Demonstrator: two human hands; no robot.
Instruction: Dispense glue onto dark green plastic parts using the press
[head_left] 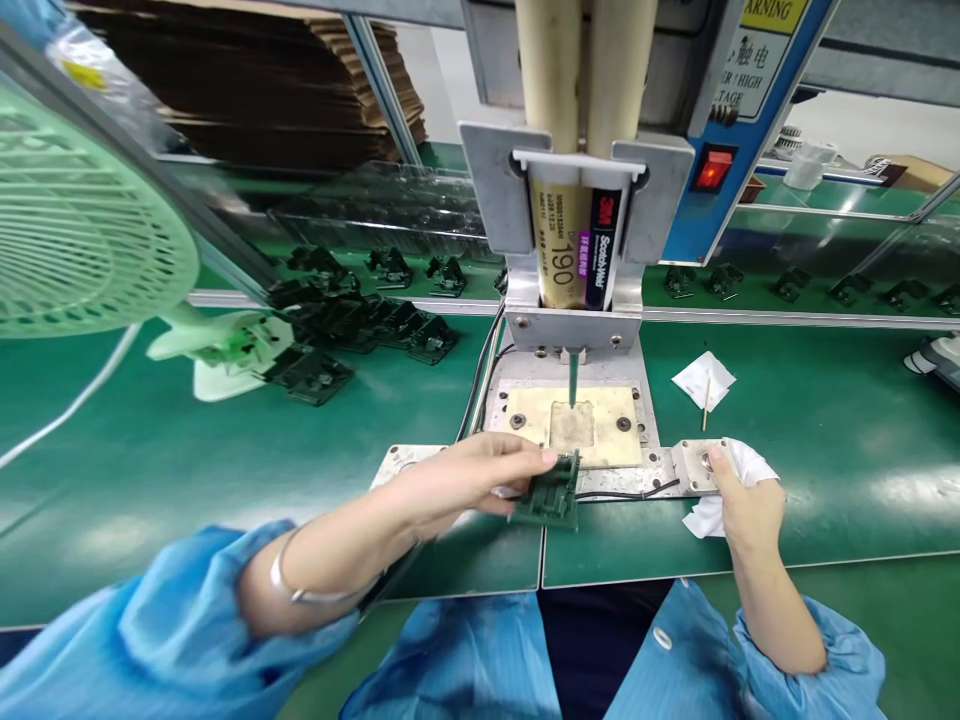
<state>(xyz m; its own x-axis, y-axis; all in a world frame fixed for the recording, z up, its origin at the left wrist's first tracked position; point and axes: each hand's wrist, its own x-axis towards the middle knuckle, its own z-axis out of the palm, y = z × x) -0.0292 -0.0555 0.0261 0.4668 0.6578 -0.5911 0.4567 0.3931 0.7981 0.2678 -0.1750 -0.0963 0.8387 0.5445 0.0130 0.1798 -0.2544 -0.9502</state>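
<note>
My left hand [469, 478] pinches a dark green molded plastic part [551, 497] by its upper left edge, just in front of the machine's base. Behind it lies a cream fixture plate [517, 405] with a shallow square recess, and the green dispensing nozzle [574, 380] points down over that recess. My right hand [752, 505] is closed round a crumpled white wipe [752, 462]. Its thumb rests on the metal block [691, 467] at the base's right end, at a round button. Above the nozzle sits a two-barrel adhesive cartridge [574, 240] labelled 3M Scotch-Weld.
A pile of similar dark green parts [360, 320] lies at the left, beside a green fan [82, 215]. More parts [791, 285] line the back shelf. A white square [701, 378] with a thin stick [706, 400] lies right of the base. A red switch [713, 168] glows.
</note>
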